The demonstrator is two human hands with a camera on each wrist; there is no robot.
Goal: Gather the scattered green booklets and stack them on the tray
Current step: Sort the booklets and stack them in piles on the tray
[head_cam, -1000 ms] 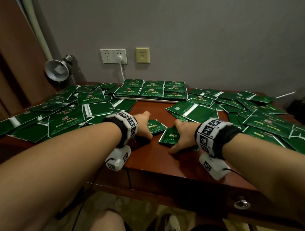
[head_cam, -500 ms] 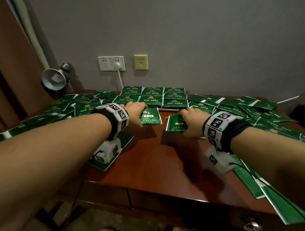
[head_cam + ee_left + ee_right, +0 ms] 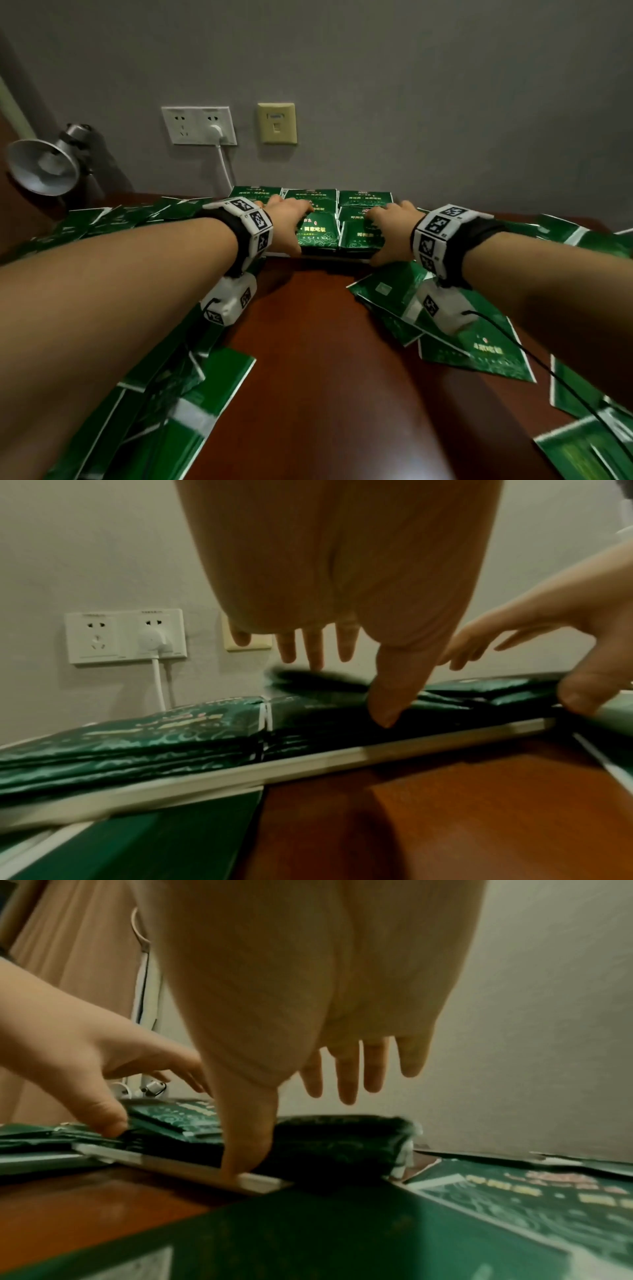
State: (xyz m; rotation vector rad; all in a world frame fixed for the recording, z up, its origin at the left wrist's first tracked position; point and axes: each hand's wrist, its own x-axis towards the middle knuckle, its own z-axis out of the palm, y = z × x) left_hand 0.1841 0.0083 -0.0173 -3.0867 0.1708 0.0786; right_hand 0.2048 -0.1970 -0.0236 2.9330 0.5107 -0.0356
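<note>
A flat white tray [image 3: 342,758] [image 3: 164,1161] stands at the back of the table against the wall and carries rows of stacked green booklets [image 3: 364,198]. My left hand [image 3: 291,222] [image 3: 349,691] lies with straight fingers on a booklet [image 3: 317,233] atop a middle stack, its thumb against the stack's front edge. Beside it, my right hand [image 3: 390,226] [image 3: 294,1131] lies flat on another booklet [image 3: 359,236], and its thumb touches the tray rim. Neither hand curls round anything.
Loose green booklets lie scattered on the left [image 3: 164,411] and right [image 3: 479,342] of the brown table [image 3: 325,377]. A metal lamp [image 3: 44,168] stands at the far left. A wall socket [image 3: 198,125] with a white plug and cable sits behind the tray.
Both hands have moved from the middle of the table out to the tray, each bringing a booklet. The booklets now lie on the stacks under flat fingers.
</note>
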